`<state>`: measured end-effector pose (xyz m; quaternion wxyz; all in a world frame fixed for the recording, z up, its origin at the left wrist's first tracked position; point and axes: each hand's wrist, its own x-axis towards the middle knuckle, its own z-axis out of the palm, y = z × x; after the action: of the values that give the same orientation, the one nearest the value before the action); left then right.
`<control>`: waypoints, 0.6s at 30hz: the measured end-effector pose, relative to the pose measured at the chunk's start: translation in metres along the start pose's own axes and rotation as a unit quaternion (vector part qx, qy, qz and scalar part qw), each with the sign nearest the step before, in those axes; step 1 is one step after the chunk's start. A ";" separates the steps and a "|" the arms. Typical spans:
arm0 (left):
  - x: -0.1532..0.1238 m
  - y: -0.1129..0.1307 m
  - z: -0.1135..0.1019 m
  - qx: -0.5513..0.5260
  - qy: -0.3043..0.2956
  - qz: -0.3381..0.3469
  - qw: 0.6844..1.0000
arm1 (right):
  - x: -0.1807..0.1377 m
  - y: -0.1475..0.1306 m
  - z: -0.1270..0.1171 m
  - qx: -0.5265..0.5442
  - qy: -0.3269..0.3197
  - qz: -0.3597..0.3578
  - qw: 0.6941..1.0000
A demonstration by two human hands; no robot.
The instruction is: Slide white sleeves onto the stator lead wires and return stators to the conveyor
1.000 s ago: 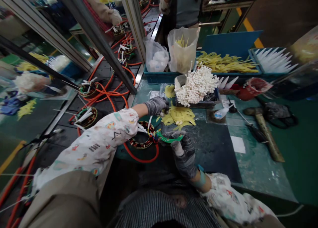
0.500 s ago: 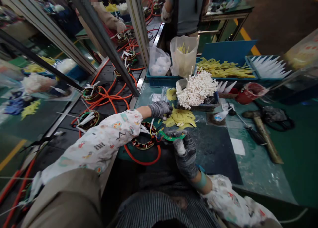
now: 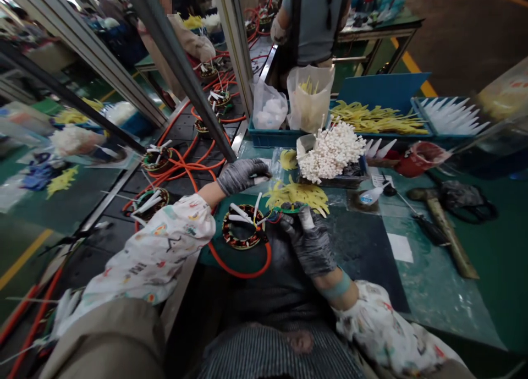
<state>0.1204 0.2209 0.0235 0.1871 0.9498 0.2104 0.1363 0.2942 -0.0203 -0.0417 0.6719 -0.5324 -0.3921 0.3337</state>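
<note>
My left hand point(image 3: 240, 175), in a grey glove, hovers above the bench left of a pile of yellow insulator pieces point(image 3: 297, 194), fingers curled around a small white piece. My right hand point(image 3: 307, 239), also gloved, pinches a green ring-shaped part point(image 3: 289, 209) joined by wires to a stator coil point(image 3: 242, 232). The coil lies on the bench with white sleeved leads sticking up and an orange cable point(image 3: 241, 269) looped round it.
A bundle of white sleeved tubes point(image 3: 331, 148) stands behind the yellow pile. Blue bins point(image 3: 373, 89) hold yellow strips and white spikes. A hammer point(image 3: 444, 226) and screwdriver lie right. More coils ride the conveyor point(image 3: 157, 197) at left. Another person point(image 3: 313, 16) stands beyond.
My left hand drew back leftward from the yellow pile with a small white piece. My right hand with the green ring shifted slightly up toward the pile.
</note>
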 end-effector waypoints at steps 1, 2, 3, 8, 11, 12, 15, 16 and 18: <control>-0.010 0.008 -0.001 -0.033 0.063 -0.020 0.997 | 0.001 0.004 -0.002 -0.021 -0.001 -0.017 1.000; -0.020 0.018 0.000 -0.063 0.128 -0.036 0.989 | 0.003 0.008 -0.003 -0.034 0.000 -0.029 0.999; -0.032 0.029 0.001 -0.084 0.185 -0.045 0.978 | 0.004 0.010 -0.003 -0.042 0.004 -0.036 0.998; -0.083 0.082 0.022 -0.055 0.260 -0.021 0.964 | 0.012 -0.001 0.013 0.017 -0.005 0.019 1.000; -0.098 0.096 0.034 -0.016 0.245 0.000 0.969 | 0.013 -0.017 0.026 0.066 0.002 0.053 0.996; -0.100 0.098 0.036 -0.012 0.242 0.003 0.970 | 0.012 -0.021 0.029 0.069 0.008 0.051 0.996; -0.104 0.103 0.038 -0.022 0.234 0.020 0.972 | 0.008 -0.033 0.028 0.058 0.022 0.034 0.997; -0.106 0.104 0.038 -0.022 0.234 0.028 0.972 | 0.007 -0.035 0.025 0.054 0.024 0.027 0.998; -0.110 0.106 0.039 -0.010 0.233 0.041 0.972 | 0.004 -0.038 0.019 0.044 0.023 0.010 0.999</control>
<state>0.0743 0.0704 0.0126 0.1370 0.8979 0.2073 0.3634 0.2802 -0.0166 -0.0012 0.7001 -0.5139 -0.3559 0.3452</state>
